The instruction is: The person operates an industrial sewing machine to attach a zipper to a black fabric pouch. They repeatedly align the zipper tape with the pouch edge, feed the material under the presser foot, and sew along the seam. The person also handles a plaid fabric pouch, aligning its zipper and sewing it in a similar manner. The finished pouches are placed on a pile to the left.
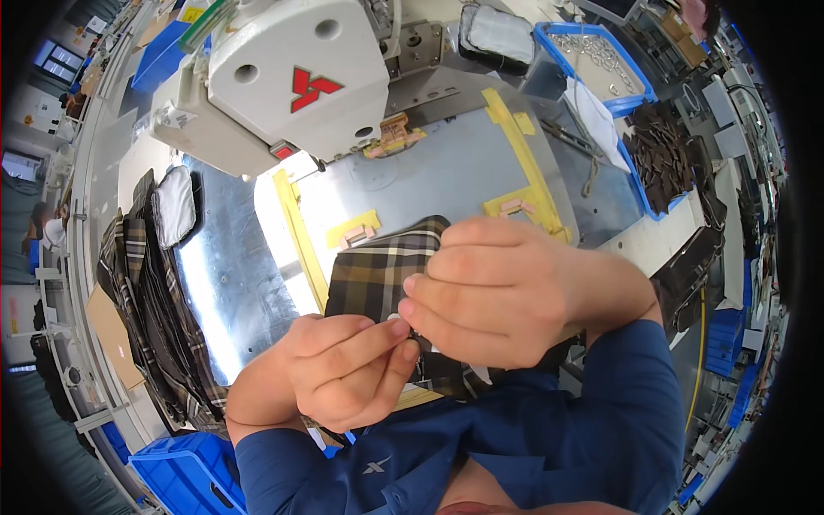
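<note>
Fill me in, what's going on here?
A person has both hands at a plaid piece in front of a white machine. The left hand and right hand meet, fingers curled closed; what they pinch is hidden. More plaid pieces are piled at left. Metal parts and brown pieces fill blue trays at right.

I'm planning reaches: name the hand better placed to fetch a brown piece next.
Probably the right hand; it is nearer the brown pieces in the blue tray. The left hand is farther off.
</note>
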The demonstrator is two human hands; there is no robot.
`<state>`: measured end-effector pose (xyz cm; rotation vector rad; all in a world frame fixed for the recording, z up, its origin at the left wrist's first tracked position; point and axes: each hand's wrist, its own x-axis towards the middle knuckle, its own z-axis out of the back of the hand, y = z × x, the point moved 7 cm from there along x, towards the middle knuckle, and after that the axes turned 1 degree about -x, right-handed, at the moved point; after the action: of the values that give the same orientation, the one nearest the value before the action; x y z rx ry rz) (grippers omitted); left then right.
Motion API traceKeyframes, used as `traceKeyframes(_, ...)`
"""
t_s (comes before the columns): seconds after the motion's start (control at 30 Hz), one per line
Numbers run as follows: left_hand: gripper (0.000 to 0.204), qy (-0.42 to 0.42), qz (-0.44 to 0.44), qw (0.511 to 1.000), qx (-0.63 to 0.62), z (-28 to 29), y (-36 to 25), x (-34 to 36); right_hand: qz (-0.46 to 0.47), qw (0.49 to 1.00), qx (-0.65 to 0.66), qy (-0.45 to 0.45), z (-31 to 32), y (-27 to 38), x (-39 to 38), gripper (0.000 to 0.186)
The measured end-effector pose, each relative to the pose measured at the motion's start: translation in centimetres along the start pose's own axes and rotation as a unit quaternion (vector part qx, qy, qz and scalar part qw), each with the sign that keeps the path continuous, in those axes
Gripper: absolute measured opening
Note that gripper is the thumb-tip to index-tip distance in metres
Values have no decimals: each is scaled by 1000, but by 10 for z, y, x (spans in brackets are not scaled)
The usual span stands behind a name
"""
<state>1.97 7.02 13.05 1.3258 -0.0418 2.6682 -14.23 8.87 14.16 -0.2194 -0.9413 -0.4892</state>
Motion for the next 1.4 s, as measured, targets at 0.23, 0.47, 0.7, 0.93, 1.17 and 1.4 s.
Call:
traceKeyframes(0.23,18,44,93,995,-18,12,13,12,-82,986,111,96,10,-17,11,22)
traceKeyframes(0.47,20,35,108,993,-21,10,14,10,-49,997,27,49,3,-7,5,20)
traceKeyframes(0.7,33,14,265,962,-65,47,34,16,-16,998,65,14,11,-6,4,10)
traceKeyframes(0.93,27,19,338,908,-247,40,45,9,-9,996,91,-20,8,-3,3,14)
traceKeyframes(1.17,27,-2,319,935,-157,42,43,12,-14,994,104,-11,8,-3,7,12)
traceKeyframes(1.4,28,-33,369,921,-124,54,51,1,-25,995,93,-7,10,-2,7,11)
